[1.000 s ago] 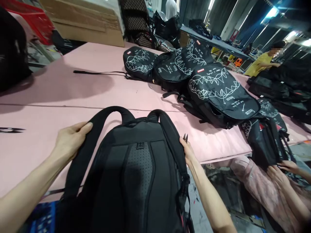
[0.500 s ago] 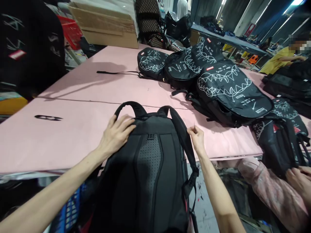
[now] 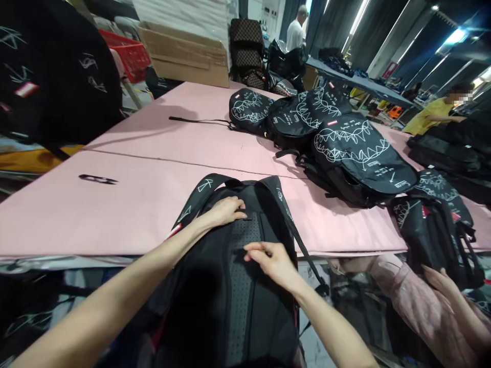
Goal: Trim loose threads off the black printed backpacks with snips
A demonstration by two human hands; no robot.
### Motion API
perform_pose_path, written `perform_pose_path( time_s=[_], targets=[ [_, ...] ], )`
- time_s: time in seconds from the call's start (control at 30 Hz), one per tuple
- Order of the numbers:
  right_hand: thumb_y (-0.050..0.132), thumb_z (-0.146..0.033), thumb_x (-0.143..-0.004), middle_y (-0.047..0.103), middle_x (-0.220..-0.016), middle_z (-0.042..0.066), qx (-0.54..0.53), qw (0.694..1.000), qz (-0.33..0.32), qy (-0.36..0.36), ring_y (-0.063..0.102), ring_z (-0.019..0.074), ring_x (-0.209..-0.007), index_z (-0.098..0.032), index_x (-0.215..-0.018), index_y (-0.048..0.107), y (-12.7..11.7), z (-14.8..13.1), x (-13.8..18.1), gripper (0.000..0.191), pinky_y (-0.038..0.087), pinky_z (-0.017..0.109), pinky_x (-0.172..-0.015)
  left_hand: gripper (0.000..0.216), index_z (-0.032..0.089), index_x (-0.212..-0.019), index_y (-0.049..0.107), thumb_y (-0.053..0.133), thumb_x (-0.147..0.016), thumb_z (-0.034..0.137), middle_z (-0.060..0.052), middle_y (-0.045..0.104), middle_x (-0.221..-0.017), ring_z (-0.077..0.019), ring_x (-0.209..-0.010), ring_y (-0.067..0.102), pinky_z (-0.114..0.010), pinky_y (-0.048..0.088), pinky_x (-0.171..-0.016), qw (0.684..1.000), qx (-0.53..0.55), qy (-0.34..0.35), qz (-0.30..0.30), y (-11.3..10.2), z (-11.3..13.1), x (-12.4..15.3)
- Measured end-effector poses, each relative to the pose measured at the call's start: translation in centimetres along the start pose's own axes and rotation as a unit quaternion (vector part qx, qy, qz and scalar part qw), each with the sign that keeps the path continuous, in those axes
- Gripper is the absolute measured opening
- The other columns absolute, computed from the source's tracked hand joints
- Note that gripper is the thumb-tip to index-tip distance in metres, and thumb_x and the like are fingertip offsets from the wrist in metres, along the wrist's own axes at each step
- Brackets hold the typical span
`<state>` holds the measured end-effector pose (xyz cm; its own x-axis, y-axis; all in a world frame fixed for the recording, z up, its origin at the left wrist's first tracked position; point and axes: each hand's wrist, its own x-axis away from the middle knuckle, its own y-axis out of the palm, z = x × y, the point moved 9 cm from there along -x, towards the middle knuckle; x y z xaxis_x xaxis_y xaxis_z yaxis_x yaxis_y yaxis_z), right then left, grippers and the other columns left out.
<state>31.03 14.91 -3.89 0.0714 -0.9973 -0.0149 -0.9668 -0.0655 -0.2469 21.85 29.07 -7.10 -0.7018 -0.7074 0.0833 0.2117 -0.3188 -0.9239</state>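
A black backpack (image 3: 215,286) leans against the table's near edge, its padded back with the perforated middle strip facing me. Both shoulder straps (image 3: 197,197) are raised over its top, and white drawn marks show on them. My left hand (image 3: 226,210) grips the upper back panel by the small dark tab, fingers bent and thumb close beneath them. Just below and to the right, my right hand (image 3: 271,260) is closed in a pinch over the perforated strip; whatever lies between its fingertips is too small to make out.
Thread snips (image 3: 97,179) lie on the pink table (image 3: 146,204) at left. Several printed black backpacks (image 3: 364,158) are heaped at right. A co-worker's hand (image 3: 441,281) touches another backpack there. A cardboard box (image 3: 184,56) stands behind, and a large black bag (image 3: 57,82) at far left.
My left hand has slid right and inward to the backpack's upper middle. My right hand has left the right strap and come over the back panel. The straps have flipped upward, showing their printed side.
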Motion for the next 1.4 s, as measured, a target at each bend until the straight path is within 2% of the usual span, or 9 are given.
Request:
perform_pose_path(
  time_s=[0.1,0.23,0.43,0.63,0.83,1.03,1.17,1.27,1.4],
  targets=[
    [0.040,-0.013,-0.088,0.062,-0.105,0.007,0.239,0.966,0.051,-0.082,0.054,0.0184,-0.097,-0.019,-0.107,0.062,0.0,-0.5,-3.2,0.030,0.041,0.031,-0.086,0.012,0.016,-0.089,0.054,0.059,-0.079,0.020,-0.005,0.056,-0.091,-0.0180,-0.083,0.054,-0.028,0.044,-0.074,0.998,-0.005,0.023,0.056,0.2,2.0,2.5],
    [0.038,-0.004,-0.084,0.060,-0.092,0.007,0.461,0.884,0.011,-0.081,0.049,0.0204,-0.092,-0.019,-0.098,0.063,-2.1,0.9,-6.2,0.033,0.037,0.031,-0.080,0.012,0.016,-0.081,0.054,0.044,-0.084,0.008,-0.005,0.052,-0.082,-0.0178,-0.077,0.048,-0.028,0.041,-0.069,0.981,-0.068,0.095,0.153,0.9,4.7,6.9],
    [0.042,0.001,-0.081,0.056,-0.086,0.003,0.490,0.855,-0.086,-0.146,0.044,0.0182,-0.085,-0.021,-0.092,0.059,-0.3,3.0,-1.7,0.030,0.033,0.028,-0.073,0.028,0.015,-0.084,0.058,0.039,-0.077,-0.004,-0.006,0.053,-0.079,-0.0186,-0.074,0.046,-0.030,0.042,-0.068,0.976,-0.073,0.149,0.138,4.9,6.0,11.1],
    [0.044,-0.002,-0.083,0.056,-0.093,0.004,0.492,0.842,-0.128,-0.181,0.043,0.0190,-0.087,-0.020,-0.101,0.057,1.7,5.4,2.5,0.029,0.033,0.030,-0.074,0.029,0.015,-0.099,0.056,0.037,-0.082,0.001,-0.004,0.054,-0.082,-0.0162,-0.079,0.049,-0.029,0.044,-0.076,0.982,0.055,0.160,0.087,7.7,5.6,13.9],
    [0.044,0.000,-0.081,0.056,-0.092,0.004,0.472,0.853,-0.109,-0.192,0.043,0.0191,-0.088,-0.019,-0.098,0.058,1.0,5.9,1.7,0.029,0.034,0.030,-0.075,0.025,0.017,-0.089,0.063,0.039,-0.090,0.019,-0.004,0.055,-0.077,-0.0152,-0.072,0.053,-0.025,0.043,-0.064,0.994,0.011,0.068,0.088,6.9,4.0,11.7],
    [0.045,0.000,-0.079,0.056,-0.090,0.004,0.445,0.870,-0.104,-0.186,0.043,0.0186,-0.087,-0.019,-0.094,0.059,0.6,6.0,1.1,0.027,0.034,0.030,-0.074,0.026,0.027,-0.104,0.065,0.047,-0.087,0.022,-0.001,0.066,-0.094,-0.0159,-0.087,0.062,-0.023,0.043,-0.074,0.998,0.022,0.019,-0.056,5.7,2.5,5.7],
    [0.047,-0.001,-0.080,0.055,-0.089,0.004,0.445,0.872,-0.100,-0.176,0.044,0.0184,-0.087,-0.019,-0.092,0.059,0.2,6.5,1.6,0.025,0.035,0.030,-0.076,0.041,0.030,-0.119,0.057,0.056,-0.080,0.018,-0.002,0.065,-0.105,-0.0191,-0.091,0.063,-0.025,0.044,-0.073,0.996,-0.009,0.004,-0.090,6.7,2.1,4.6],
    [0.047,-0.002,-0.082,0.057,-0.088,0.002,0.417,0.889,-0.097,-0.164,0.047,0.0172,-0.087,-0.021,-0.092,0.060,-0.6,6.1,1.0,0.025,0.036,0.028,-0.077,0.042,0.028,-0.126,0.050,0.050,-0.085,0.019,-0.004,0.063,-0.106,-0.0180,-0.085,0.063,-0.026,0.045,-0.068,0.999,-0.039,-0.012,-0.009,7.7,2.4,5.8],
    [0.043,-0.010,-0.090,0.060,-0.092,0.003,0.390,0.907,-0.094,-0.129,0.055,0.0150,-0.088,-0.022,-0.104,0.056,-1.0,4.1,-1.7,0.023,0.039,0.024,-0.075,0.024,0.016,-0.103,0.060,0.039,-0.092,0.020,-0.007,0.062,-0.089,-0.0180,-0.082,0.058,-0.030,0.045,-0.073,0.984,-0.021,-0.046,0.173,7.9,3.2,9.1]
  ],
)
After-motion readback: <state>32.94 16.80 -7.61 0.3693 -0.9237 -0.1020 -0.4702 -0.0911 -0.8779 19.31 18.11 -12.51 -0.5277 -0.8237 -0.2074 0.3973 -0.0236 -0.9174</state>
